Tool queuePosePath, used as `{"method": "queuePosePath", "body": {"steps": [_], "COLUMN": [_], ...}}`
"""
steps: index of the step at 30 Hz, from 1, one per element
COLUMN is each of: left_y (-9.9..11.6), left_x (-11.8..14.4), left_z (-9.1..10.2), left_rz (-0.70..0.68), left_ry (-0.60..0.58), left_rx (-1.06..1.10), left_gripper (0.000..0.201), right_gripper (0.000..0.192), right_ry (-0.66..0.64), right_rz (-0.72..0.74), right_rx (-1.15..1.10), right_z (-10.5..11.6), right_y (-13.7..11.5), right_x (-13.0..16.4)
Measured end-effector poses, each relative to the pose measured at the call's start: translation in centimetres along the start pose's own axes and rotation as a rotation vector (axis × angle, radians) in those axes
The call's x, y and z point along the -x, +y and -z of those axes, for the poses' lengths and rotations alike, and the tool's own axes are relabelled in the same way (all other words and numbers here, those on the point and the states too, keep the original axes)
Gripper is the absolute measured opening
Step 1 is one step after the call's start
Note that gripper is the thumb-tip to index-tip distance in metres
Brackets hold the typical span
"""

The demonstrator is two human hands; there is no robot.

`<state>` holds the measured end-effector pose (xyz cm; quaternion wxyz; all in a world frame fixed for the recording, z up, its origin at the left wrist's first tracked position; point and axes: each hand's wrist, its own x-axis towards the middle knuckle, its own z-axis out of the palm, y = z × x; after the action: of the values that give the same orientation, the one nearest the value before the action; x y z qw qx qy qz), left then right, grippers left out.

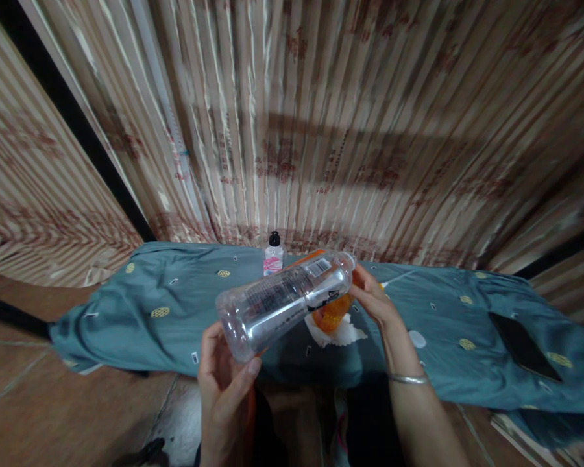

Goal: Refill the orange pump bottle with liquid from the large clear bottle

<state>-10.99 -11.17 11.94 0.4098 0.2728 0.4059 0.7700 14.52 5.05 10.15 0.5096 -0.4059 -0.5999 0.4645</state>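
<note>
A clear plastic bottle (282, 305) with a printed label and barcode is held tilted over the cloth-covered surface. It looks empty, its base low on the left and its neck up on the right. My left hand (224, 389) supports the base, thumb and fingers around its lower edge. Around the neck, the fingers of my right hand (372, 295) are closed, partly hidden behind it. Behind the bottle, a see-through orange container (331, 316) rests on a torn white tissue (343, 334); the bottle hides its upper part.
A small bottle (273, 256) with a black cap and pink label stands at the back. On the right lie a white disc (417, 338), a thin white stick-like item (403, 277) and a black phone (523, 345). A patterned curtain (292, 130) hangs behind the green cloth (175, 292).
</note>
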Motion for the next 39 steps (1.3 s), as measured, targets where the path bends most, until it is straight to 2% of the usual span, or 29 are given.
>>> {"method": "queuePosePath", "body": {"steps": [6, 11, 16, 21, 28, 39], "left_y": [-0.3, 0.0, 0.2, -0.2, -0.8, -0.8], "left_x": [-0.5, -0.2, 0.2, -0.3, -0.6, -0.5], "left_z": [0.9, 0.4, -0.1, 0.6, 1.2, 1.2], "left_rz": [-0.015, -0.02, -0.005, -0.024, -0.045, -0.049], "left_ry": [-0.065, -0.066, 0.003, -0.059, -0.084, -0.093], "left_rx": [-0.013, -0.011, 0.005, -0.014, -0.014, -0.029], "left_gripper": [0.05, 0.048, 0.048, 0.05, 0.051, 0.05], "right_gripper": [0.067, 0.066, 0.065, 0.066, 0.071, 0.065], "right_ry": [0.013, 0.009, -0.024, -0.015, -0.012, -0.01], "right_rz": [-0.013, 0.004, 0.013, 0.004, -0.008, 0.004], "right_rx": [0.001, -0.016, -0.033, -0.029, -0.023, -0.015], "right_z": [0.0, 0.1, -0.1, -0.3, -0.4, -0.2], "right_y": [0.1, 0.3, -0.1, -0.4, -0.4, -0.3], "right_x": [0.0, 0.0, 0.1, 0.2, 0.1, 0.1]}}
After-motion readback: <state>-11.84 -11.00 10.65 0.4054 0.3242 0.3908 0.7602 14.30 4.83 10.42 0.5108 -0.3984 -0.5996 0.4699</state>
